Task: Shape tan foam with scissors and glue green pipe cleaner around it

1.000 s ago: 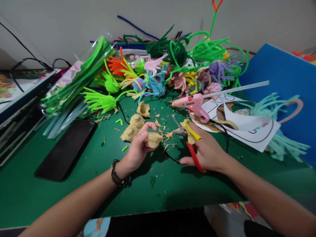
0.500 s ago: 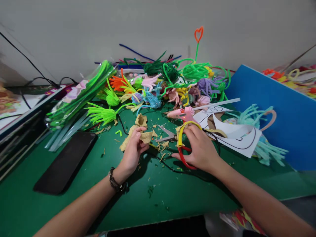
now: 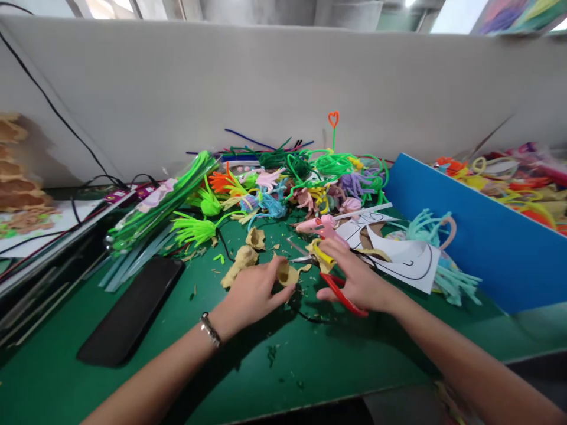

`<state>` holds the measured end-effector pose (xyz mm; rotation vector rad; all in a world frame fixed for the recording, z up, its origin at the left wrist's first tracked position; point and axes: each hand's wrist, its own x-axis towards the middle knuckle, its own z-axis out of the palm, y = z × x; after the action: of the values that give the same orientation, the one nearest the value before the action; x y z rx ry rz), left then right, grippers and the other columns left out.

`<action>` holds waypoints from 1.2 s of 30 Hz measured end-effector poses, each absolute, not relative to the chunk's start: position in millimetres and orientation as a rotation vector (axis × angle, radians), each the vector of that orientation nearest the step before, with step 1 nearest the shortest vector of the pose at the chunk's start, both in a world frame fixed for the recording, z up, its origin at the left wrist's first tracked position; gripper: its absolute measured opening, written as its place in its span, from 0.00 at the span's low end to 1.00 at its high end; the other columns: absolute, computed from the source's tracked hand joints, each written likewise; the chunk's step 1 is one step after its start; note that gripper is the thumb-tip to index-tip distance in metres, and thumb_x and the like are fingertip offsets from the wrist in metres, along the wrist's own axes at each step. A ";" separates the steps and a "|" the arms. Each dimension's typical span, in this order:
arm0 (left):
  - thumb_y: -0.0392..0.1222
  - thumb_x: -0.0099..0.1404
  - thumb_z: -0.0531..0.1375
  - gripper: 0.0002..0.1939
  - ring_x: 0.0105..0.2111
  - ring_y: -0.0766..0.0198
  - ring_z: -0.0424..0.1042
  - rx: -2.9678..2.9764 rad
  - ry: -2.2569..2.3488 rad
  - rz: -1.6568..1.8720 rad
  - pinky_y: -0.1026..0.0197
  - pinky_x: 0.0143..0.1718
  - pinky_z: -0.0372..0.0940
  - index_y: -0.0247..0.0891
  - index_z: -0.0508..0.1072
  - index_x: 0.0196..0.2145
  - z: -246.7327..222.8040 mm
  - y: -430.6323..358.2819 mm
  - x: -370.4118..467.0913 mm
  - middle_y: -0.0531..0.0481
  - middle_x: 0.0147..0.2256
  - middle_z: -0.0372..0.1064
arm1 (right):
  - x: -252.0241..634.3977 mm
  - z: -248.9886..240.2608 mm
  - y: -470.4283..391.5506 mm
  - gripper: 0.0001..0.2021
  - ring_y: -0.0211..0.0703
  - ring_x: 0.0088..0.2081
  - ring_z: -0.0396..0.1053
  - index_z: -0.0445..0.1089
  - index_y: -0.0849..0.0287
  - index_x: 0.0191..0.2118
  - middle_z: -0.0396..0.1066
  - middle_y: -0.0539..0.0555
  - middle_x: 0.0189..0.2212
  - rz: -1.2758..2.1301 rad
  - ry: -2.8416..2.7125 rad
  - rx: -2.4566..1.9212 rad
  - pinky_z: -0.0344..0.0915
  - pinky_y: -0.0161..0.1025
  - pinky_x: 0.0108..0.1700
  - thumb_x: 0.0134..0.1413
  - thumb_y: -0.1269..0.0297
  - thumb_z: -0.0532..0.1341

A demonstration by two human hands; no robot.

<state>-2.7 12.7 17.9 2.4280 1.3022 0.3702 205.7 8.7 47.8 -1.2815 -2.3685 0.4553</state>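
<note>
Above the green worktop (image 3: pixel 310 366), the left hand (image 3: pixel 252 295) has rolled over, bringing its pinched beige pulp cup (image 3: pixel 287 275) nearer red-and-yellow-handled metal scissors (image 3: pixel 326 277) grasped by the right hand (image 3: pixel 362 282).

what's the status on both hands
Left hand: gripping tan cup-shaped carton piece. Right hand: holding red-and-yellow-handled metal scissors, blades parted. Pink plastic glue gun close beyond.
</note>
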 end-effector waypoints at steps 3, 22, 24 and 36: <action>0.45 0.59 0.53 0.25 0.43 0.49 0.68 2.510 1.223 0.392 0.48 0.42 0.62 0.32 0.57 0.52 18.8 23.3 -8.8 0.34 0.46 0.66 | 206.5 56.7 7.6 0.26 0.54 0.43 0.65 0.63 0.61 0.40 0.64 0.61 0.41 0.463 -2.438 -1.213 0.66 0.48 0.40 0.38 0.46 0.62; 0.35 0.55 0.59 0.05 0.30 0.70 0.67 1.513 0.516 0.611 0.67 0.33 0.62 0.38 0.72 0.32 66.1 52.4 -4.3 0.53 0.29 0.68 | 201.5 68.9 13.4 0.32 0.46 0.43 0.63 0.63 0.60 0.43 0.61 0.57 0.39 0.747 -2.584 -0.972 0.63 0.45 0.46 0.38 0.37 0.57; 0.35 0.55 0.60 0.04 0.28 0.70 0.66 1.532 0.547 0.646 0.67 0.31 0.61 0.37 0.72 0.31 68.9 54.2 -6.0 0.53 0.28 0.67 | 202.1 69.2 14.0 0.32 0.47 0.44 0.62 0.63 0.59 0.43 0.61 0.57 0.39 0.750 -2.582 -0.987 0.62 0.46 0.47 0.38 0.37 0.57; 0.33 0.52 0.62 0.03 0.25 0.72 0.64 1.536 0.615 1.040 0.71 0.26 0.61 0.35 0.71 0.27 87.7 65.4 -32.9 0.54 0.26 0.66 | 237.1 44.1 2.2 0.38 0.56 0.55 0.57 0.61 0.55 0.52 0.60 0.62 0.51 0.706 -2.464 -1.208 0.57 0.54 0.52 0.37 0.34 0.54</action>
<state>-32.9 65.4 87.7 1.5362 0.6149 1.0400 237.1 2.2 44.1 -1.2079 -2.4639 0.7060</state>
